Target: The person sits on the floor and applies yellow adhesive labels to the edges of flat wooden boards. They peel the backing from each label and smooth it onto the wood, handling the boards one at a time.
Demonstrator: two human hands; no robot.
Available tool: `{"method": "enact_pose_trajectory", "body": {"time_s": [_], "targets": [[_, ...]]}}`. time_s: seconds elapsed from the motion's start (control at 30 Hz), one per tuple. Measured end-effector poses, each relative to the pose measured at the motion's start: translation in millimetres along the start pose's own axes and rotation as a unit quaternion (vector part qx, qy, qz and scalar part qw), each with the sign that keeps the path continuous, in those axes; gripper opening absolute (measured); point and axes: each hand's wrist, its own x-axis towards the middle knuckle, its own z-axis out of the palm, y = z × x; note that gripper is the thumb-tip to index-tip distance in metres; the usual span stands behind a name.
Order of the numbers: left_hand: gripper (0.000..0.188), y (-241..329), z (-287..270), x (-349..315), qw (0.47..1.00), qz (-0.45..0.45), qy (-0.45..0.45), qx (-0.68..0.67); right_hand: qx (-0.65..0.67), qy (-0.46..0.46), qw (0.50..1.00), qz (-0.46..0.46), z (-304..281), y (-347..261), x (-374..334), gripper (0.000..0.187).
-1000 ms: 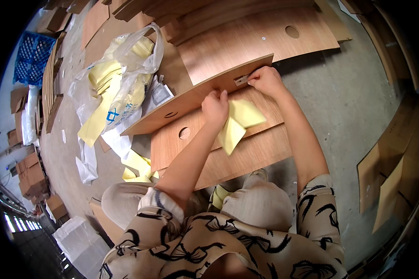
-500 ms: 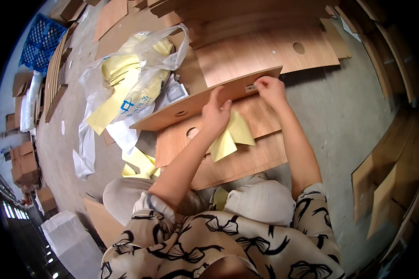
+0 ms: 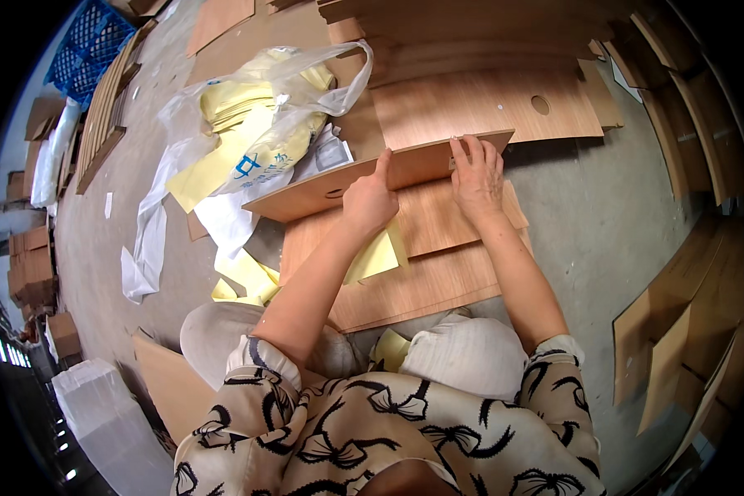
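Note:
A long narrow wood-grain board point(image 3: 426, 169) stands on edge, tilted, with a round hole toward its left end. My left hand point(image 3: 370, 202) has its index finger stretched up against the board's face, near the top edge. Its other fingers are curled, and a folded yellow paper sheet point(image 3: 379, 256) hangs from beneath them. Farther right, my right hand point(image 3: 478, 178) lies with its fingers extended on the board face, over the spot of a small pale label, now mostly covered. Beneath the upright board lie more wood-grain panels point(image 3: 446, 277).
Left of the board sits a clear plastic bag point(image 3: 260, 124) stuffed with yellow sheets. Yellow scraps point(image 3: 248, 277) lie on the floor near my knee. More wood panels point(image 3: 471, 99) lie beyond the board. Cardboard pieces point(image 3: 665, 331) stand at right; a blue crate point(image 3: 91, 50) is far left.
My right hand has gone from pinching at the small label to lying with extended fingers over it. The yellow sheet has shifted left with my left hand.

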Motion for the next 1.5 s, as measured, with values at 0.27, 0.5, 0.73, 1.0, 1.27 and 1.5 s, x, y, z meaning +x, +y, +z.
{"method": "enact_pose_trajectory", "body": {"time_s": [0.27,0.5,0.73,1.0,1.27,1.5], "targets": [[0.091,5.1,-29.0,18.0,0.981,-0.027,-0.172,-0.088,-0.024,-0.013,0.998,-0.055,-25.0,-1.6,-27.7,0.044],[0.071,7.9,-29.4,22.1,0.825,-0.145,-0.043,-0.544,0.305,-0.31,0.891,0.131,-47.9,-4.2,-78.1,0.045],[0.051,41.3,12.2,9.8,0.746,-0.104,0.034,-0.657,0.774,-0.151,0.537,0.3,-40.1,-32.2,-60.4,0.046],[0.072,41.8,-15.4,-32.0,0.71,0.021,-0.243,-0.661,0.728,-0.089,0.546,0.406,-38.8,14.8,-23.9,0.034],[0.04,44.3,-15.8,-41.5,0.765,-0.04,-0.265,-0.586,0.307,-0.034,0.863,0.401,-61.1,5.2,-16.4,0.02],[0.035,43.4,-9.7,-40.4,0.706,-0.067,-0.276,-0.649,0.267,0.031,0.96,-0.082,-90.8,-31.5,-46.5,0.015]]}}
